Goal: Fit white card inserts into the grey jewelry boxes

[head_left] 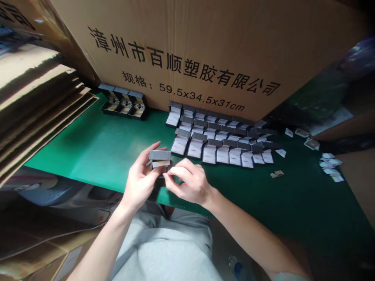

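Observation:
A small dark hinged box [160, 155] with its lid raised is gripped by my left hand [140, 177], thumb and fingers around its left side. Inside it shows a pale insert [161, 164] with a yellowish patch. My right hand [189, 181] is closed, its thumb and index finger pinched at the box's lower right edge; what sits between those fingertips is too small to make out. Just beyond my right hand stand rows of similar open boxes [209, 154] with white inserts.
Three joined dark open boxes [123, 102] stand at the back left of the green table [88, 144]. A large printed carton [187, 50] rises behind. Flat cardboard [35, 97] is stacked left. Small white pieces [330, 166] and scraps [277, 174] lie right.

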The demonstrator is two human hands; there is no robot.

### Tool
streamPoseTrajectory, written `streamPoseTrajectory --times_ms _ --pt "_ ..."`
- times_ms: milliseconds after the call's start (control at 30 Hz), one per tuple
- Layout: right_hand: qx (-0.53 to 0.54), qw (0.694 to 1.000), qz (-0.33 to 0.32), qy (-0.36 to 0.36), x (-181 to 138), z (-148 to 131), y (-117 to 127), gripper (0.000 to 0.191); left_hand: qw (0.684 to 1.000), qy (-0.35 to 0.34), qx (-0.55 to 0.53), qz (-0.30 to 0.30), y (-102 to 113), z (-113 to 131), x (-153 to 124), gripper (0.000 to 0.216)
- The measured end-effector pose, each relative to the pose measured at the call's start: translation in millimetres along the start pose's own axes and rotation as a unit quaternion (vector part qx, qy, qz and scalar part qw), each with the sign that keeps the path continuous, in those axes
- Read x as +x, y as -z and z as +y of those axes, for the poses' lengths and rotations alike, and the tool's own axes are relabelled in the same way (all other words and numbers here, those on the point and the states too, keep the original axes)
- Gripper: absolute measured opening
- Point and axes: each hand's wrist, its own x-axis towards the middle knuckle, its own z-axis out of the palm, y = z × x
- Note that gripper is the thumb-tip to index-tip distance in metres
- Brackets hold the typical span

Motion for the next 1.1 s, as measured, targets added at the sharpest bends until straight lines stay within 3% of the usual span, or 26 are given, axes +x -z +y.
streamPoseTrajectory --times_ms 167,333,767,933,1100 --pt "0.001 0.999 -0.047 0.018 -0.1 1.8 -0.8 0.016 1.0 -0.004 0.004 0.003 0.9 -0.1 -0.9 0.07" --pt "-0.017 0.994 -0.107 -0.012 -4.2 6.8 -2.2 0.032 1.0 -0.018 0.017 -0.009 1.7 -0.2 -0.6 0.073" --pt "-0.041 0.972 -0.215 -0.084 -4.8 8.2 1.8 0.05 0.998 -0.008 0.067 -0.011 3.4 -1.2 -1.5 0.072" --pt "-0.055 0.962 -0.257 -0.068 -1.7 8.6 3.7 0.064 0.999 -0.008 0.041 -0.014 3.9 -3.3 0.4 0.072" --pt "-0.067 0.957 -0.274 -0.066 -0.8 7.5 3.1 0.059 0.999 0.003 0.033 -0.004 3.8 -4.0 0.8 0.07"
